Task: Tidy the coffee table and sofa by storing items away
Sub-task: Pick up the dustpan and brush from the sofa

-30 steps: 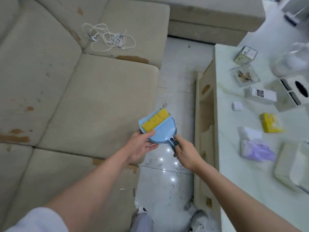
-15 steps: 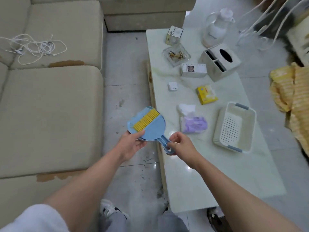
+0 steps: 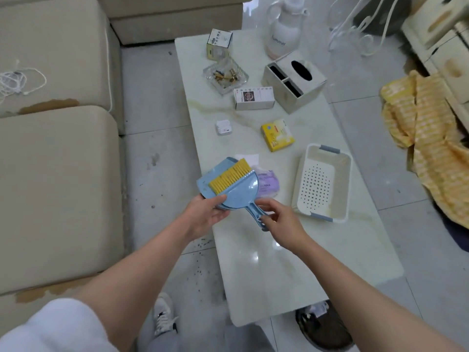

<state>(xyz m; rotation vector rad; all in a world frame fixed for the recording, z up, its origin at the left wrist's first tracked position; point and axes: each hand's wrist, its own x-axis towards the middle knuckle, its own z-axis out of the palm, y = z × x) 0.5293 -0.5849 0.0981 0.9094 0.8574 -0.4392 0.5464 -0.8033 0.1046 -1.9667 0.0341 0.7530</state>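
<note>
A small blue dustpan (image 3: 232, 190) with a yellow-bristled brush (image 3: 229, 180) nested in it hovers over the left edge of the pale marble coffee table (image 3: 274, 262). My left hand (image 3: 205, 214) grips the pan's rim from the left. At the blue handle, my right hand (image 3: 278, 223) pinches its end. Just right of the dustpan stands a white perforated basket (image 3: 322, 184) with grey handles. A purple tissue pack (image 3: 269, 184) lies partly hidden behind the pan.
On the table lie a yellow packet (image 3: 278, 134), a small white charger (image 3: 223, 127), a white carton (image 3: 253, 97), a glass ashtray (image 3: 225, 76), a tissue-box holder (image 3: 295, 81), a small box (image 3: 218, 44) and a jug (image 3: 285, 29). White cables (image 3: 15, 81) rest on the beige sofa (image 3: 55, 189). A yellow cloth (image 3: 429, 138) lies at right.
The view has swung from the sofa to the coffee table. Both hands carried the dustpan and brush rightward, from over the sofa edge and floor to above the table's left side.
</note>
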